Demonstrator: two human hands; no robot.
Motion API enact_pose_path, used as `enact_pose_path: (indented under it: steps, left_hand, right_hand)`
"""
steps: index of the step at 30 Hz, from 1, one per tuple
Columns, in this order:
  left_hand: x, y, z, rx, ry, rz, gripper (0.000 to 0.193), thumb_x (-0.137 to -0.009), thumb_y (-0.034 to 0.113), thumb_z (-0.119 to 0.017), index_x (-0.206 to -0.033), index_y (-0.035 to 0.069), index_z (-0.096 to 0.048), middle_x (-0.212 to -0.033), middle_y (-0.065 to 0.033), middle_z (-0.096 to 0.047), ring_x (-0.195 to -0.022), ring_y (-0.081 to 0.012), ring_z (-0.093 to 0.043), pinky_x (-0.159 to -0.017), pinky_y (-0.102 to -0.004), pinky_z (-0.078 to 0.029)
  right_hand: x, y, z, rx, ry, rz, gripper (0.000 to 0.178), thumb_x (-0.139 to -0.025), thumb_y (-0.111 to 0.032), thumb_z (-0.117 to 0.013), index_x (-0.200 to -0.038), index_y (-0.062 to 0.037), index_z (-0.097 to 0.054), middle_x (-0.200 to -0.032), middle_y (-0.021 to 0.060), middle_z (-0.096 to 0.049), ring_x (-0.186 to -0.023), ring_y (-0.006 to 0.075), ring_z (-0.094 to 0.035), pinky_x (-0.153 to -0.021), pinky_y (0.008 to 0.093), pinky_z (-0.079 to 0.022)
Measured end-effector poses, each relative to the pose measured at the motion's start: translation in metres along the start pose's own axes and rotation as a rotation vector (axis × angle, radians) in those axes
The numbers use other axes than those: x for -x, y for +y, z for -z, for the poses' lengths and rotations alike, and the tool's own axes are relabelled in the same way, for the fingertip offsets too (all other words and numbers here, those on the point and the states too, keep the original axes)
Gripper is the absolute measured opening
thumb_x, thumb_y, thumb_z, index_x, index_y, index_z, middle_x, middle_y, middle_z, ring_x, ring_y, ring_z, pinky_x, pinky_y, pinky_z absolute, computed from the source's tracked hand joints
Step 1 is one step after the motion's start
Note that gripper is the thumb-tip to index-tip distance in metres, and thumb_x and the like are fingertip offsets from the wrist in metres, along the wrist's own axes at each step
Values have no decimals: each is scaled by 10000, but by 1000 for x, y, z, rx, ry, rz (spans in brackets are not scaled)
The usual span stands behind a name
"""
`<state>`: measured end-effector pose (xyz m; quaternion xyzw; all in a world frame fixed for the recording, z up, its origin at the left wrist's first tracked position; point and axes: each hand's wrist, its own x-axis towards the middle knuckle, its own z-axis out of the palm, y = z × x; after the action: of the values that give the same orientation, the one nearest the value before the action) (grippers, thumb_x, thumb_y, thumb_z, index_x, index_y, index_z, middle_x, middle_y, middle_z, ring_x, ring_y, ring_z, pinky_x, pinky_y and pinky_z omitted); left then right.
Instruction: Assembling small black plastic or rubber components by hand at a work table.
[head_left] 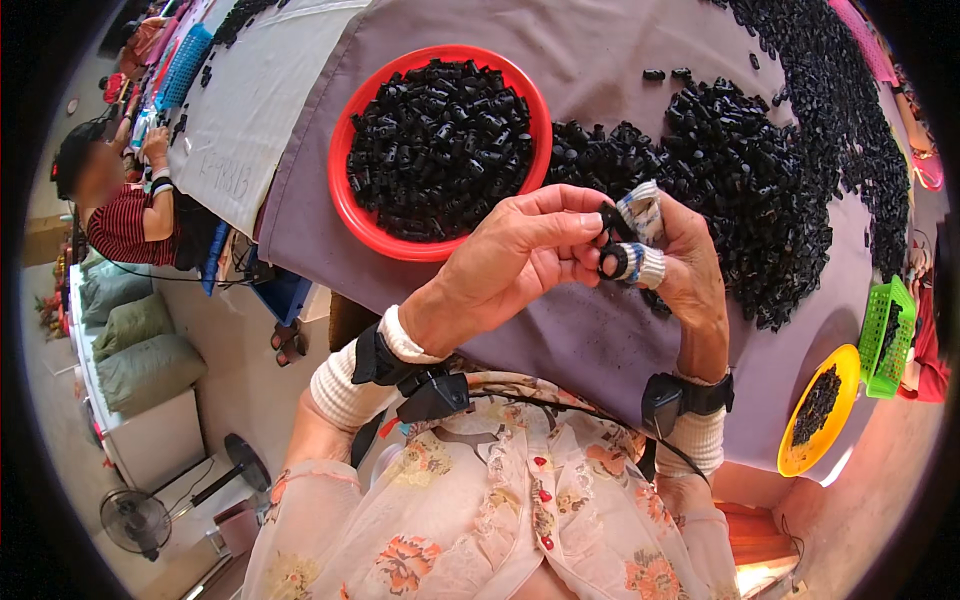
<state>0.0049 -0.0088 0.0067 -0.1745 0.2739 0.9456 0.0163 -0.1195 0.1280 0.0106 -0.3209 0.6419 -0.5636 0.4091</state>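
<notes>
Both hands meet in front of me, over the table's near edge. Thumb and fingers of my left hand [515, 255] are pinched on a small black plastic piece [608, 222], mostly hidden by the fingertips. My right hand [688, 250] closes on the same piece from the other side, its thumb and forefinger in white-and-blue knitted finger covers [640, 262]. Just beyond the left hand stands a red basin [342, 190] filled with similar black pieces. A big loose heap of these black pieces [730, 150] lies behind the right hand.
A grey-purple cloth [310, 215] covers the table. More pieces spread along its far right side. At right are a yellow tray [845, 375] and a green basket [885, 370], both with black pieces. Another person [130, 215] works at far left; a fan [138, 520] stands lower left.
</notes>
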Motion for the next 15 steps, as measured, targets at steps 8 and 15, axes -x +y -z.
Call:
enact_pose_path:
  steps: [8, 15]
  left_hand:
    - [-2, -3, -4, 4, 86, -18, 199, -861, 102, -540, -1031, -1, -519, -856, -74, -583, -740, -143, -581, -667, -272, -493]
    - [-3, -3, -2, -25, 39, -13, 241, -868, 93, -524, -1084, -13, -537, -932, -67, -592, -791, -119, -568, -705, -275, -482]
  right_hand:
    - [-1, 2, -4, 82, 21, 14, 394, -613, -264, -788, -836, -31, -562, -672, -23, -537, -600, 45, -450, -518, 215, -374]
    - [-3, 4, -2, 165, 13, 26, 380, -653, -312, -755, -787, -28, -542, -636, -1, -520, -579, 58, -436, -497, 233, -360]
